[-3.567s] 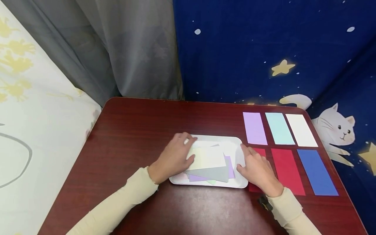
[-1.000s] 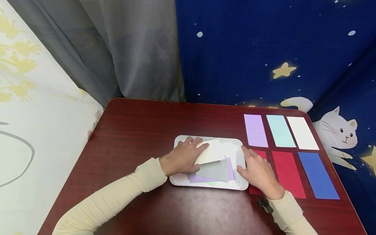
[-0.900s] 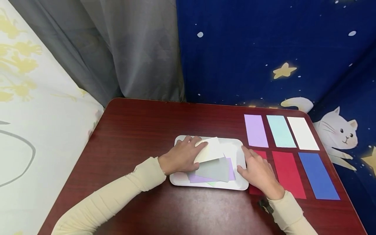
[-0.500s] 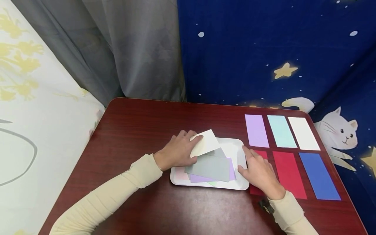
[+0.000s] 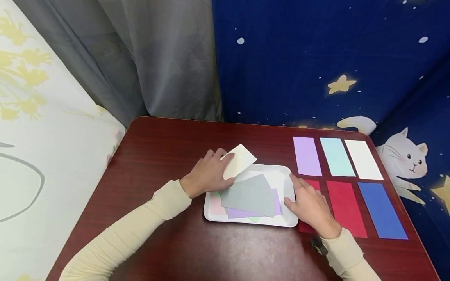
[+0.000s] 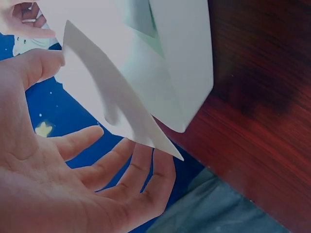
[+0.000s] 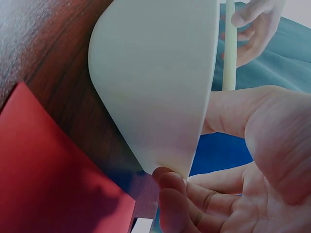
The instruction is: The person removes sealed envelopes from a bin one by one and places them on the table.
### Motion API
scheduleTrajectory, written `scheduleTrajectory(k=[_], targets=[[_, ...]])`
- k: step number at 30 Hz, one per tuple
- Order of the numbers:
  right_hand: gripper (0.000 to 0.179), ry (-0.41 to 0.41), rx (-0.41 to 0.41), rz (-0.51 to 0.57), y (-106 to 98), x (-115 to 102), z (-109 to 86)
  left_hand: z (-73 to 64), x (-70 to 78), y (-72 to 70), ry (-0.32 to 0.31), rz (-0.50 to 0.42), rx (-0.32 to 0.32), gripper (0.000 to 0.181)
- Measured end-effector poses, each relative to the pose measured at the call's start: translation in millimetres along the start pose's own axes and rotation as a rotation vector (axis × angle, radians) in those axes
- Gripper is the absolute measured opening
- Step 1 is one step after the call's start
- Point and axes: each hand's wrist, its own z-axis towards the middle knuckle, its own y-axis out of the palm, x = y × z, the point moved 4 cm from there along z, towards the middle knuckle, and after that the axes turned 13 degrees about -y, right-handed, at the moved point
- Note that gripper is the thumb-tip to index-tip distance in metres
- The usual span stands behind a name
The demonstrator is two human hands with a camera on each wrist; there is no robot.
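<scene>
My left hand (image 5: 209, 171) pinches a cream paper card (image 5: 242, 158) by its left part, raised above the back left of a white tray (image 5: 283, 175). In the left wrist view the card (image 6: 90, 73) bends slightly between thumb and fingers. Grey cards (image 5: 251, 199) lie loosely stacked in the tray over a purple card (image 5: 278, 203); a pink card (image 5: 216, 207) and bits of green show beneath. My right hand (image 5: 313, 205) grips the tray's right rim. In the right wrist view its thumb is inside the tray wall (image 7: 150, 87), the fingertips outside.
Right of the tray, cards lie in two rows on the dark red-brown table (image 5: 168, 148). Behind are lilac (image 5: 307, 156), mint (image 5: 337, 157) and white (image 5: 363, 160) cards; in front, a red card (image 5: 346, 208), a blue card (image 5: 383, 210) and another red one partly under my right hand.
My left hand has lifted the cream card off the pile and carried it up and back-left, uncovering the grey cards. The right hand stays on the tray rim.
</scene>
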Motion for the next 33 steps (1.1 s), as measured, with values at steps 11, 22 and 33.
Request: scheduleTrajectory(k=[11, 22, 33], targets=[[0.079, -0.002, 0.007, -0.001, 0.1, -1.2, -1.4, 10.6, -18.7, -3.2, -0.143, -0.058, 0.017, 0.091], [0.079, -0.008, 0.016, 0.003, 0.9, 0.0, -1.4, 27.8, -41.6, -1.9, -0.304, -0.089, -0.03, 0.094], [0.077, -0.01, 0.025, 0.004, 2.5, 2.9, -1.2, 45.4, -67.9, 2.5, -0.386, -0.146, -0.064, 0.094]])
